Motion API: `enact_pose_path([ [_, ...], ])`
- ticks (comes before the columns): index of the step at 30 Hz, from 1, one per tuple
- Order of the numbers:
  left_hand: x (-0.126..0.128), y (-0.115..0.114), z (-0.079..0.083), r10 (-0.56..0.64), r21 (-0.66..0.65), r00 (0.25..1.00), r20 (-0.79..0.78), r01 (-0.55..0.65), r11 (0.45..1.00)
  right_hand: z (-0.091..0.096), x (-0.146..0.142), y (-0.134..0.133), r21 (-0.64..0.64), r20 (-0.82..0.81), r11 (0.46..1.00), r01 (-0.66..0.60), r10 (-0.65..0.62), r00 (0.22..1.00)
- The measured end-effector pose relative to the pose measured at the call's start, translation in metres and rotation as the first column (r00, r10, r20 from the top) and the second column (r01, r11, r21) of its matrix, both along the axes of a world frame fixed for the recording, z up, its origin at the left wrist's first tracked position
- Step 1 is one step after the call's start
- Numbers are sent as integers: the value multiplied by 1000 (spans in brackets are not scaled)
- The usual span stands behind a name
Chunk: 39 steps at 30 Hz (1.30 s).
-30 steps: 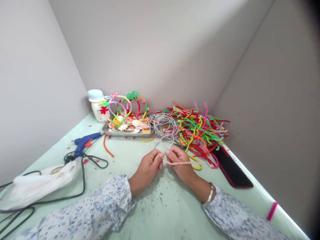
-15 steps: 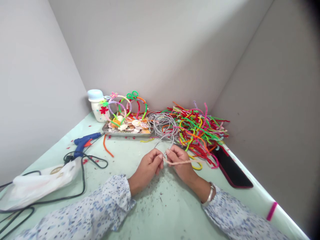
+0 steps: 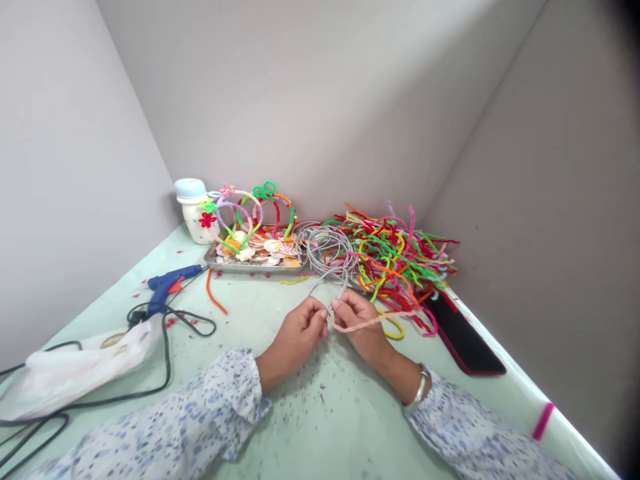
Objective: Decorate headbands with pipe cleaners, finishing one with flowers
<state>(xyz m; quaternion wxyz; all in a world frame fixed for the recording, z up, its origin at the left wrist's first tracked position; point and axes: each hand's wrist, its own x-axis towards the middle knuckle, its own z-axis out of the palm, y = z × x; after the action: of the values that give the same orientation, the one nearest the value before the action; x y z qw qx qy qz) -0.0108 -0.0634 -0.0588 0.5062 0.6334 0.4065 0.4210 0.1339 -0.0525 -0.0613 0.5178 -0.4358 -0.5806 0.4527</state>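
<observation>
My left hand [image 3: 299,331] and my right hand [image 3: 361,323] meet fingertip to fingertip over the pale green table [image 3: 280,427], both pinched. Between them they hold a grey wire hoop [image 3: 327,280] that loops back toward a coil of grey wire [image 3: 327,250]. A peach pipe cleaner [image 3: 373,321] starts at the pinch and runs right across my right hand's knuckles, its free end lifted slightly. A silver bracelet sits on my right wrist.
A heap of coloured pipe cleaners [image 3: 395,260] fills the back corner. A metal tray [image 3: 255,266] holds shells and wrapped hoops beside a white jar [image 3: 194,212]. A blue glue gun [image 3: 170,283] with black cord and a white bag [image 3: 75,370] lie left; a dark phone [image 3: 463,337] lies right.
The free right end of the peach pipe cleaner has swung upward and farther right. Both hands stay in the same place, still pinched together.
</observation>
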Motion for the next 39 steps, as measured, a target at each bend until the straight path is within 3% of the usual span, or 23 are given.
enact_pose_path([
  [6, 1, -1, -1, 33, 11, 999, -15, -33, 999, 0, 0, 1, 7, 15, 1000, 7, -7, 1000],
  [16, -2, -2, 1, -31, -21, 998, 55, 33, 999, -2, 1, 1, 33, 34, 999, 10, -11, 999],
  [30, -2, -4, 3, 53, 104, 974, -221, -30, 994, 0, -1, -1, 5, -35, 1000, -18, 18, 999],
  [39, -1, -3, -1, 107, 181, 955, -277, -58, 982, -3, -1, 0, 15, -46, 999, -37, 37, 998],
])
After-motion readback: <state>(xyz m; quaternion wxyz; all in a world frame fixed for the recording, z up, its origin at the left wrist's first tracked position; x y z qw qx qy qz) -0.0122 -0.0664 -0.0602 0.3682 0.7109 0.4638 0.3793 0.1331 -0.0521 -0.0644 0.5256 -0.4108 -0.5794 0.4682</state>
